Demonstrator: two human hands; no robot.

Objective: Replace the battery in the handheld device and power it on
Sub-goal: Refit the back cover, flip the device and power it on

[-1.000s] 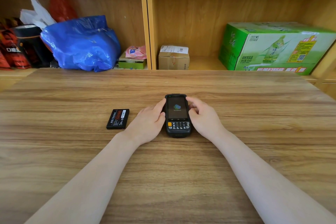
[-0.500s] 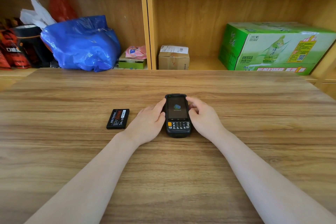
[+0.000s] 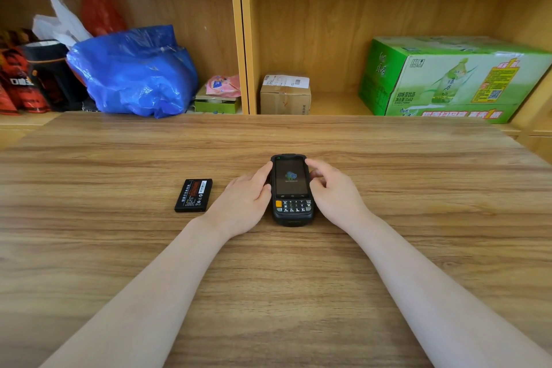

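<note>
Two bare forearms; left hand (image 3: 243, 206), right hand (image 3: 336, 196) ungloved; sleeves, rings, watch not visible.

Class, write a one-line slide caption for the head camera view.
Both hands, left hand and right hand, flank the handheld device, its screen lit; a spare battery lies alongside.

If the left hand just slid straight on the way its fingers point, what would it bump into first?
The left hand points up and rightward, already against the handheld device. That comes first; the cardboard box lies far beyond, though depth is unclear.
</note>
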